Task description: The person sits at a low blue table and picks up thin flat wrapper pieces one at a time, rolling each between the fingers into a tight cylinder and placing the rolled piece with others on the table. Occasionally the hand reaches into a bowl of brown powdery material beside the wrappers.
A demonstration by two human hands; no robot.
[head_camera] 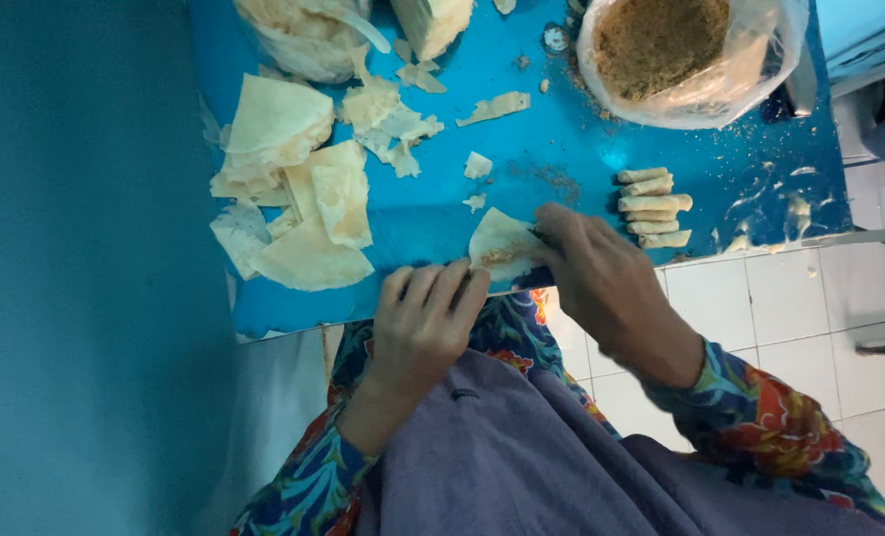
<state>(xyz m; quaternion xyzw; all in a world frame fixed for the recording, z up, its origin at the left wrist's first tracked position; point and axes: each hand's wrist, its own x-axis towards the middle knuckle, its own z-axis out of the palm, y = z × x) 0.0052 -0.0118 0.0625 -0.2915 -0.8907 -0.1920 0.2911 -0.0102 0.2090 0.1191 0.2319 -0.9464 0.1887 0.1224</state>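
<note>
Purple cloth [522, 447] covers the lap nearest the lens, flanked by floral sleeves [760, 407]. Left hand [424, 316]: fingers curled together, tips pressing the near edge of a pastry wrapper [502, 243] carrying brown filling. Right hand [601, 273]: fingers closed on the wrapper's right side. Wrapper lies at the near edge of the blue table [561, 129]. Rolled pieces [654, 206] sit just right; loose wrapper sheets [303, 199] lie left; a bag of brown filling [680, 55] stands beyond.
</note>
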